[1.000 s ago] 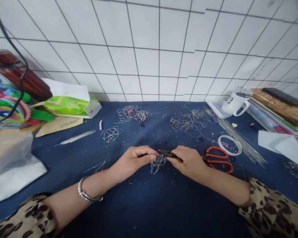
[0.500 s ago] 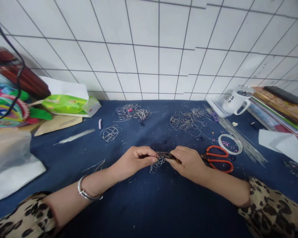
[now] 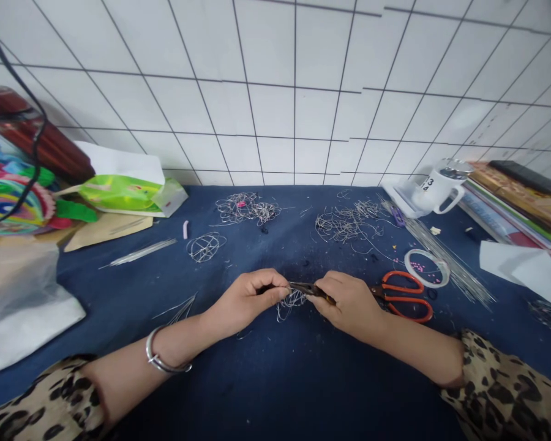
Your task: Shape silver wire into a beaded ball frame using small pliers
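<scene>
In front of me, a small openwork piece of bent silver wire [image 3: 292, 300] hangs between my hands. My left hand [image 3: 253, 298] pinches its upper left side between thumb and fingers. My right hand [image 3: 346, 300] is closed around dark pliers [image 3: 308, 288], whose jaws point left and meet the top of the wire near my left fingertips. What exactly the jaws grip is too small to make out. Right of my right hand lie scissors [image 3: 406, 294] with orange handles.
Tangled wire heaps [image 3: 346, 222] and a round wire shape [image 3: 205, 247] lie farther back on the dark blue cloth [image 3: 275, 386]. To the right are a ring-shaped dish [image 3: 426, 268] with pink beads, straight wires [image 3: 445, 257] and a white mug [image 3: 443, 187]. A green packet [image 3: 119, 193] lies left.
Almost nothing differs. My left fingertips have shifted very slightly left at the wire piece, while the pliers stay at its top.
</scene>
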Motion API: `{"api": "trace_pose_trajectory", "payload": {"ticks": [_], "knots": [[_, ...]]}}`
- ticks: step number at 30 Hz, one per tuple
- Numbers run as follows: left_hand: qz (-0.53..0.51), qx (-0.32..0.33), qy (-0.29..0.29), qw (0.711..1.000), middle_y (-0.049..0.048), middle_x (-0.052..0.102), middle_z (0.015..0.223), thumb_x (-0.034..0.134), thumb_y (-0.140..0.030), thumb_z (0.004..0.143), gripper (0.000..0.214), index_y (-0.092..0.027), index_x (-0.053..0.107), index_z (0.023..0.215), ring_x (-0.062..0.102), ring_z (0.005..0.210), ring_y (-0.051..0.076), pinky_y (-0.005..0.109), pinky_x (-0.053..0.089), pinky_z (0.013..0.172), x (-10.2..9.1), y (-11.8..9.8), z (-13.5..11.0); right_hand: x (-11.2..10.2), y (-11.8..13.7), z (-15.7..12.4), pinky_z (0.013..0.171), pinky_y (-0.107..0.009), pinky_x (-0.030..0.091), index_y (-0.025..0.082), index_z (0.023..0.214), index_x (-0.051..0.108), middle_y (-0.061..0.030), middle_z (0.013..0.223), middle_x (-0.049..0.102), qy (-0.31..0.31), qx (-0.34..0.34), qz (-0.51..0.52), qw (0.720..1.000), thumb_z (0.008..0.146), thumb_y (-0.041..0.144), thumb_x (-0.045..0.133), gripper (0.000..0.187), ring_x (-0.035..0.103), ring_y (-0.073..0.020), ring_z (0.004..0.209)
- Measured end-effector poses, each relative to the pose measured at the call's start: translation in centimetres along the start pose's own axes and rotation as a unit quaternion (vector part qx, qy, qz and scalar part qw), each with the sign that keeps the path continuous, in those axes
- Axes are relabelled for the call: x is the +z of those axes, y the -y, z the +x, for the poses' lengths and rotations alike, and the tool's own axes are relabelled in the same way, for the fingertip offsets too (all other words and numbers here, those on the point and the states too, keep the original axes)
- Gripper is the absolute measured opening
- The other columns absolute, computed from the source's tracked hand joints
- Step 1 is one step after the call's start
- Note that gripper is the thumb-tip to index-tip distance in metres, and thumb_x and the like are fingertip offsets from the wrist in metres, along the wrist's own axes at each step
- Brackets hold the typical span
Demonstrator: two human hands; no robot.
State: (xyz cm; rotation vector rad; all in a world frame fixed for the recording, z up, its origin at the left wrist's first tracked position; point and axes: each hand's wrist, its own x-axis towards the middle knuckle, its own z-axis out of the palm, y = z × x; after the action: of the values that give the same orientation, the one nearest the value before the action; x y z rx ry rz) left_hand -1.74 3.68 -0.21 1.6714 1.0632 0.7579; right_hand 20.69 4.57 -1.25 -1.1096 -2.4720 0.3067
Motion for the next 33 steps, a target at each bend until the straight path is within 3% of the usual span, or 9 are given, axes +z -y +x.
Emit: {"api": "trace_pose_trajectory", "payload": {"ticks": [6, 12, 18, 33], "knots": [[0.001, 0.002, -0.005, 1.0, 0.0006, 0.053, 0.073, 0.053, -0.028, 0.084, 0.017, -0.013, 0.061, 0.081, 0.047, 0.067, 0.011, 0.025, 0.038, 0.065, -0.16, 0.13, -0.05, -0.18, -0.21, 0.09, 0.066, -0.025, 0.04, 0.015, 0.077, 0.06, -0.0039, 0.072, 0.056, -0.021, -0.014, 0.003, 1.0, 0.085, 0.033, 0.047, 0.024, 0.051, -0.0131, 0.069], [-0.009, -0.01, -0.021, 1.0, 0.0006, 0.054, 0.074, 0.053, -0.029, 0.084, 0.018, -0.014, 0.061, 0.081, 0.048, 0.068, 0.012, 0.025, 0.039, 0.066, -0.32, 0.03, 0.04, -0.83, -0.33, 0.2, 0.071, -0.028, 0.04, 0.014, 0.083, 0.061, -0.006, 0.077, 0.057, -0.091, -0.051, -0.026, 0.994, 0.085, 0.03, 0.048, 0.021, 0.052, -0.0151, 0.075], [0.003, -0.003, -0.015, 1.0, 0.0017, 0.056, 0.076, 0.052, -0.029, 0.085, 0.018, -0.014, 0.062, 0.082, 0.05, 0.07, 0.012, 0.026, 0.04, 0.067, -0.28, 0.08, -0.05, -0.52, -0.4, 0.19, 0.07, -0.03, 0.039, 0.015, 0.083, 0.062, -0.0057, 0.075, 0.057, -0.048, -0.085, -0.107, 0.989, 0.086, 0.031, 0.046, 0.023, 0.049, -0.0161, 0.074], [0.052, 0.028, 0.012, 0.998, 0.0025, 0.057, 0.081, 0.046, -0.028, 0.087, 0.019, -0.016, 0.061, 0.088, 0.052, 0.075, 0.014, 0.028, 0.041, 0.07, -0.1, 0.23, 0.0, -0.99, -0.17, 0.09, 0.066, -0.033, 0.034, 0.014, 0.088, 0.061, -0.0073, 0.075, 0.055, -0.037, -0.111, -0.205, 0.972, 0.086, 0.03, 0.044, 0.023, 0.046, -0.0188, 0.073]]}}
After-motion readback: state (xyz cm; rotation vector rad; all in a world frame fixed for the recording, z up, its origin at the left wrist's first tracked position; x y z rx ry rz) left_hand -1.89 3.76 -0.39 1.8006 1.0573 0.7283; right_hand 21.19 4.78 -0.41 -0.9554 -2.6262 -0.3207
